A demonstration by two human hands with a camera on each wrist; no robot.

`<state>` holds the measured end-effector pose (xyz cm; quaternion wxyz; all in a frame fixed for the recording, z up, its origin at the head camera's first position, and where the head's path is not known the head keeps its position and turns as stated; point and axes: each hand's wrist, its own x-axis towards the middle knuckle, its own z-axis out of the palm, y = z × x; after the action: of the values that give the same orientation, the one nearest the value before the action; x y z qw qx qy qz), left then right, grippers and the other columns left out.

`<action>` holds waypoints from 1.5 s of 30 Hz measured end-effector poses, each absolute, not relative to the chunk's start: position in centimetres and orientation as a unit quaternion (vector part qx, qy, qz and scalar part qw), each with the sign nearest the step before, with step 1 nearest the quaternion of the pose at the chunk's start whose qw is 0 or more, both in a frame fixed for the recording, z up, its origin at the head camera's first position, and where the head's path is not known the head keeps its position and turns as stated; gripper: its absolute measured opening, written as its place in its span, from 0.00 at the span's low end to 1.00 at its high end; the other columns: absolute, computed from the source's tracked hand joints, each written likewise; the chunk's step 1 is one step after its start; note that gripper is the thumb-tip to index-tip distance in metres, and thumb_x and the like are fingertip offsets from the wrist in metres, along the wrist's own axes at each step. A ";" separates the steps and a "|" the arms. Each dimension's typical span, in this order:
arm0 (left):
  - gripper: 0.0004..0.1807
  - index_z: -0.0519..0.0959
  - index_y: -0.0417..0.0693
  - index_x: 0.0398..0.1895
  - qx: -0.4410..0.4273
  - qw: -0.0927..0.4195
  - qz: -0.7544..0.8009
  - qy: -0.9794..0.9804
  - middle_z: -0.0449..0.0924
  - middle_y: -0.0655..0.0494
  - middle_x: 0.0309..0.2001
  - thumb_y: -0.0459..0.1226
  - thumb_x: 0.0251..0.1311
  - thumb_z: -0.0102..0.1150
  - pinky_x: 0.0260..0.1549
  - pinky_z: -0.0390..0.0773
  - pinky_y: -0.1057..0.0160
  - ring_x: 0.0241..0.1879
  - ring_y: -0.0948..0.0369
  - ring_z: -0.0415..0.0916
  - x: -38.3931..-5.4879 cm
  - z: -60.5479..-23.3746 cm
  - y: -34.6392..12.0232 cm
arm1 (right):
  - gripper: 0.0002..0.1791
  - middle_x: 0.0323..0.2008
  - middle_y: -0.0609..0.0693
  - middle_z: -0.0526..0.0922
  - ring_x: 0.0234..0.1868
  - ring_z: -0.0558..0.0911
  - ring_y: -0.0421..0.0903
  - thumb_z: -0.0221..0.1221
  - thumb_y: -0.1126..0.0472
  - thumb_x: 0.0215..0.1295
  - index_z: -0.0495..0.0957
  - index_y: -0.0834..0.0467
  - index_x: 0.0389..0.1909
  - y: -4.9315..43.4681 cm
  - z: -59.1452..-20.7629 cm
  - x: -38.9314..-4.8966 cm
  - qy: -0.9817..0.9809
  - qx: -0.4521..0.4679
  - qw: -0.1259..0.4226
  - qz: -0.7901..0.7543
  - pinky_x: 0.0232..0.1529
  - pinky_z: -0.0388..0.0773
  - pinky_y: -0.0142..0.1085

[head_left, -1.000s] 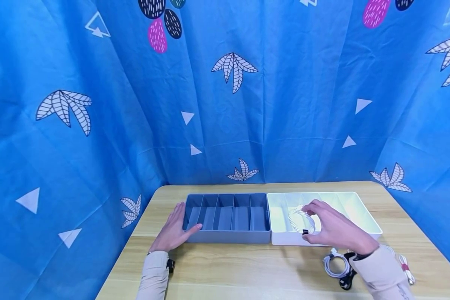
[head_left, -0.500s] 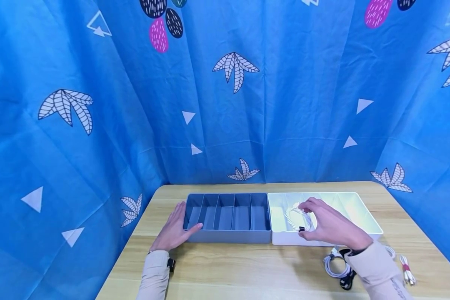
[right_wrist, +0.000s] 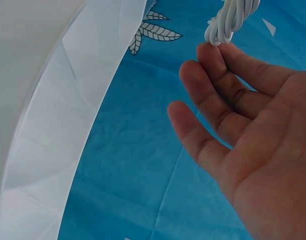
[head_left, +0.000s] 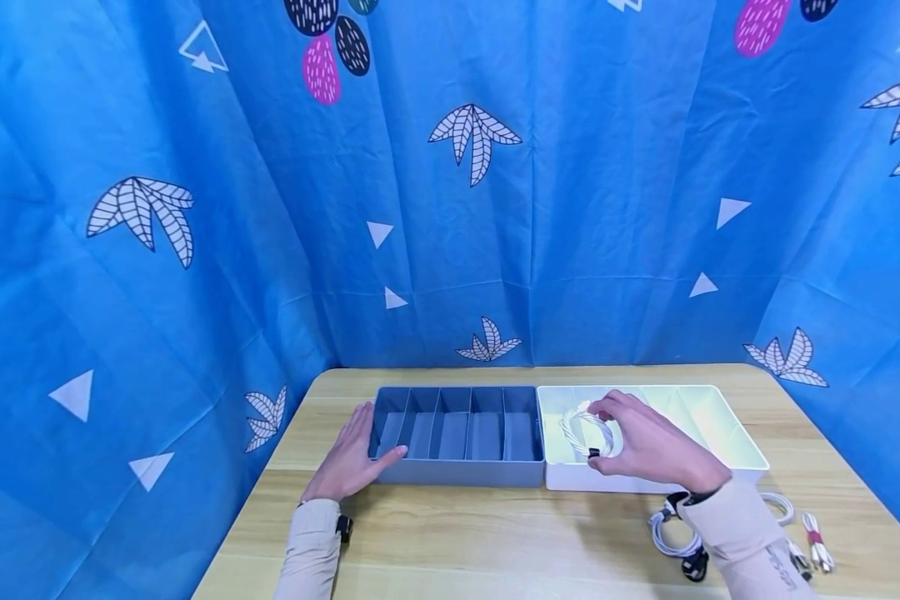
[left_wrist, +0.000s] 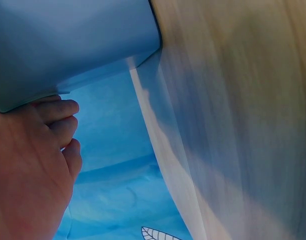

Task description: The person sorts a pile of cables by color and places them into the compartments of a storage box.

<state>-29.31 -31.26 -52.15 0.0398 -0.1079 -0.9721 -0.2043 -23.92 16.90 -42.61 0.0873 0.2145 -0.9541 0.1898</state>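
Note:
My right hand (head_left: pixel 656 442) pinches a coiled white cable (head_left: pixel 567 427) bound with a black tie (head_left: pixel 594 452), over the left part of the white divided box (head_left: pixel 727 471). In the right wrist view, the coil (right_wrist: pixel 233 22) meets the fingertips at the top, while the other fingers (right_wrist: pixel 193 135) stay apart from it. My left hand (head_left: pixel 348 457) lies along the left end of the grey-blue divided box (head_left: pixel 461 473), its fingers straight and its thumb at the front rim. Up close in the left wrist view, fingers (left_wrist: pixel 63 112) touch the box's edge (left_wrist: pixel 78 45).
The two boxes stand side by side on a wooden table (head_left: pixel 480 542). Near my right sleeve lie a coiled cable (head_left: pixel 667 546) with a black plug (head_left: pixel 694 565), another white coil (head_left: pixel 783 500) and a white cable with a red tie (head_left: pixel 813 533). A blue patterned curtain (head_left: pixel 600 208) hangs behind.
My right hand has shifted left over the white box with the coiled cable in its grip. The left hand stays at the grey-blue box.

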 end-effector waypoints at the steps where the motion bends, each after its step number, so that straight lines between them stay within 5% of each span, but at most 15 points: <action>1: 0.62 0.39 0.46 0.80 -0.106 0.038 -0.202 -0.973 0.38 0.48 0.81 0.75 0.55 0.46 0.77 0.47 0.41 0.80 0.47 0.37 -29.3 -52.1 -31.3 | 0.36 0.43 0.44 0.80 0.47 0.78 0.44 0.75 0.43 0.42 0.78 0.56 0.52 16.8 -42.6 -24.0 -0.954 0.214 0.085 0.191 0.49 0.80 0.45; 45: 0.61 0.35 0.51 0.80 -0.103 0.036 -0.200 -0.974 0.36 0.51 0.81 0.76 0.55 0.44 0.78 0.46 0.43 0.81 0.49 0.35 -29.6 -52.4 -31.2 | 0.36 0.44 0.47 0.80 0.45 0.78 0.45 0.74 0.44 0.44 0.79 0.59 0.53 13.5 -43.8 -27.2 -0.947 0.226 0.071 0.218 0.48 0.80 0.44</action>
<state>-29.56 -31.20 -52.44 0.0360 -0.1026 -0.9738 -0.1999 -27.18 13.53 -43.83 0.0707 0.2265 -0.9466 0.2182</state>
